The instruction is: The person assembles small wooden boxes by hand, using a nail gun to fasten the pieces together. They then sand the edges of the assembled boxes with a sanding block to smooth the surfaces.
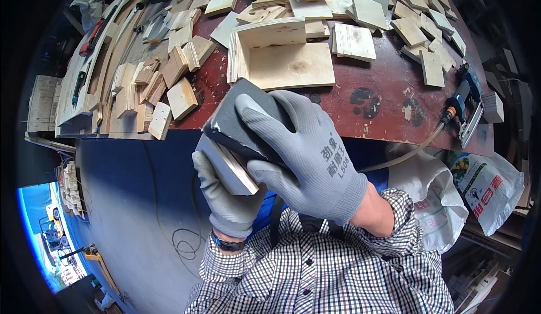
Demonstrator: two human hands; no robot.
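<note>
Both my hands wear grey gloves and meet in front of the table edge. My right hand (307, 150) grips a dark grey sanding block (256, 114), its fingers spread over the top. The block lies across a small plywood piece (230, 167), covering much of it. From below, my left hand (228, 198) holds that piece by its edges, tilted; some left fingers are hidden behind it. Just beyond the block, an open plywood corner frame (293, 66) with two raised sides rests on the red-brown table (389, 88).
Many loose plywood blocks (369, 12) cover the table's far side, with more offcuts (183, 97) at left. A blue nail gun (465, 97) with a hose (411, 151) lies at the right edge. Plastic bags (487, 187) sit below it. A cable (186, 243) lies on the floor.
</note>
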